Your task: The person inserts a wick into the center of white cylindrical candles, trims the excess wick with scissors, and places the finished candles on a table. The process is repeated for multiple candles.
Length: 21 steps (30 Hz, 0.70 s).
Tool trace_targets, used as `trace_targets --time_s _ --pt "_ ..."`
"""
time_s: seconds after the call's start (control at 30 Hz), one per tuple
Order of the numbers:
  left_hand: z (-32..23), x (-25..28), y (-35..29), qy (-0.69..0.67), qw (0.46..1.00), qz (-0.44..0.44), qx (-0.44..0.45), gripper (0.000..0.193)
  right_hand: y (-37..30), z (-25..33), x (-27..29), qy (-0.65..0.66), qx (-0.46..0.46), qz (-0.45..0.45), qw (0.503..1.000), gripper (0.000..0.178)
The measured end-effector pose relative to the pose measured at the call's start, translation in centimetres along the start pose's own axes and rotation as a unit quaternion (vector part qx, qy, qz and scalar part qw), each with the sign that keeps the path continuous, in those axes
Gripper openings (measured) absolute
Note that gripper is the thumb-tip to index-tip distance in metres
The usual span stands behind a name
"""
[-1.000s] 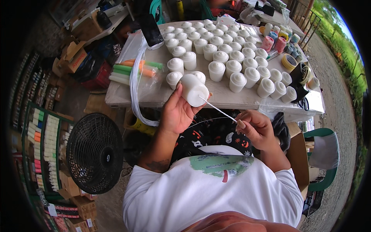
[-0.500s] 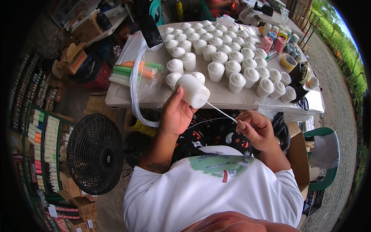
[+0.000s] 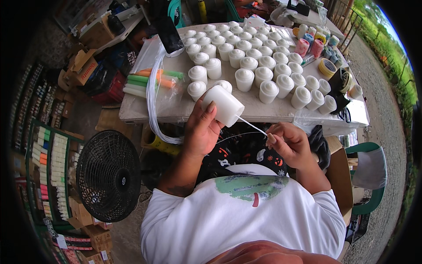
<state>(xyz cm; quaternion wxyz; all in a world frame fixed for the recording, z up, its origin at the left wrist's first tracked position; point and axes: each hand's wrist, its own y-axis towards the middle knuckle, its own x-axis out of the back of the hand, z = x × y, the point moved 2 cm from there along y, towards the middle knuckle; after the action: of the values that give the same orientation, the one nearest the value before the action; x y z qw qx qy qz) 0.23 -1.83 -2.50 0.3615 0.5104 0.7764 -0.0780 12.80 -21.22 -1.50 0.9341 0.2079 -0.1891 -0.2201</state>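
Observation:
My left hand (image 3: 198, 131) is closed round a white wax candle (image 3: 223, 106), thumb on its side, holding it tilted in front of the table's near edge. From the candle's lower right end runs a thin white wick (image 3: 251, 123). The wick's other end is pinched between the thumb and fingers of my right hand (image 3: 288, 143), so it stretches fairly straight between both hands. Beyond them, several rows of similar white candles (image 3: 244, 80) with stepped, rounded tops stand on the table (image 3: 184, 112). A looped bundle of white wicks (image 3: 154, 99) hangs over the near edge, left of my left hand.
Green and orange sticks (image 3: 154, 81) lie in plastic at the table's left, near a dark phone (image 3: 170, 36). Coloured candles (image 3: 302, 47) and tape rolls (image 3: 327, 68) sit at the right. A black fan (image 3: 108, 176) stands left of me; a green chair (image 3: 371, 198) is at the right.
The candle has turned in my left hand, its wick end swinging slightly right and showing more of its side. My right hand has shifted a little left, still pinching the wick.

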Motion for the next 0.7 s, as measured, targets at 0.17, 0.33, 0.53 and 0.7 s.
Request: trace_targets --time_s 0.17,0.33,0.53,0.7 --pt "0.4 -0.3 -0.2 -0.019 1.000 -0.003 0.003 0.054 0.2 0.2 -0.1 -0.002 -0.011 -0.003 1.000 0.007" --pt "0.8 -0.5 -0.3 -0.016 1.000 0.005 0.007 0.057 0.4 0.3 -0.2 0.000 -0.014 0.000 1.000 0.007" --pt "1.2 -1.5 -0.6 -0.015 1.000 0.010 0.015 0.063 0.7 0.3 -0.5 -0.016 -0.008 0.000 1.000 0.007" --pt "1.6 -1.6 -0.8 -0.003 0.999 0.037 0.030 0.067 0.9 0.3 -0.6 -0.044 -0.003 -0.002 0.999 0.006"
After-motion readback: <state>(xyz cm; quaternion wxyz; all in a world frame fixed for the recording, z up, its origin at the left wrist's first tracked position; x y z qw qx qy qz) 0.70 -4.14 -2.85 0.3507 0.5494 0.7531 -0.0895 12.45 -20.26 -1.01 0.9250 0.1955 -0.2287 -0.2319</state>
